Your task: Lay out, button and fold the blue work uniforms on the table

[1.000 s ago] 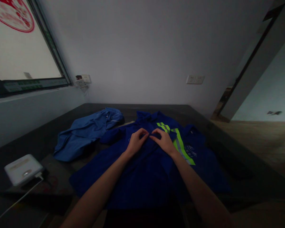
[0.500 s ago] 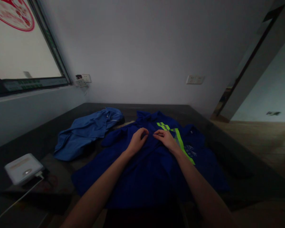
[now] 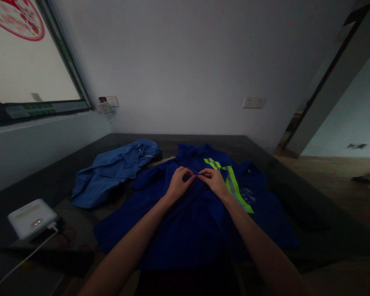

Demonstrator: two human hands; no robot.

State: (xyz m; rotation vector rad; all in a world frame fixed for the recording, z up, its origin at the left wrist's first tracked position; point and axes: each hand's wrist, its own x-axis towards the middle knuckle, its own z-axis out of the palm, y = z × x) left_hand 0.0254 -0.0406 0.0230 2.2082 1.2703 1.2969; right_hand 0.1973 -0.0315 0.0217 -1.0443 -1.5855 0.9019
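A dark blue work shirt (image 3: 185, 230) with a yellow-green reflective stripe (image 3: 234, 187) lies spread on a dark table (image 3: 80, 156). Both my hands meet over its front, near the chest. My left hand (image 3: 178, 185) has its fingers curled and pinches the fabric edge. My right hand (image 3: 213, 181) pinches the facing edge, its fingertips touching those of the left. What lies between the fingertips is too small and dim to make out.
A lighter blue garment (image 3: 114, 168) lies crumpled at the back left of the table. A white box-shaped device (image 3: 32, 218) with a white cable (image 3: 21, 263) sits at the near left. Wall sockets (image 3: 253, 102) are behind; an open doorway (image 3: 342, 123) is to the right.
My hands have drawn closer together over the shirt front, so the fingertips now touch. The shirt and the other things have not moved.
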